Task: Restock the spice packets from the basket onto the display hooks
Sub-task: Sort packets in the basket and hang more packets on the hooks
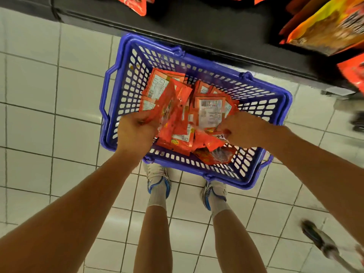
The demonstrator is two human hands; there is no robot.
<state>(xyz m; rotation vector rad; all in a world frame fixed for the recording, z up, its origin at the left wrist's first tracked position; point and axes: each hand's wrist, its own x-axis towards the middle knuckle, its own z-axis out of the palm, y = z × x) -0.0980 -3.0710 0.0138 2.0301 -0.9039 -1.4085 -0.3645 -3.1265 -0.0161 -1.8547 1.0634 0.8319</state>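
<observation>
My fingertips vanish among the packets (pixel 197 123). Above my grip, hanging packets (pixel 323 28) are blurred and cut off; their hooks stay hidden.

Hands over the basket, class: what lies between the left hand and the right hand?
In the head view, red spice packets fill the stretch between the left hand and the right hand, heaped loose in the blue basket. Each hand grips some of them.

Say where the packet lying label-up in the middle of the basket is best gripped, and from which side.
Probably its far short edge, pinched from above. The packet lies flat on the heap in the blue basket, its near end under the right hand; the far edge looks free.
</observation>
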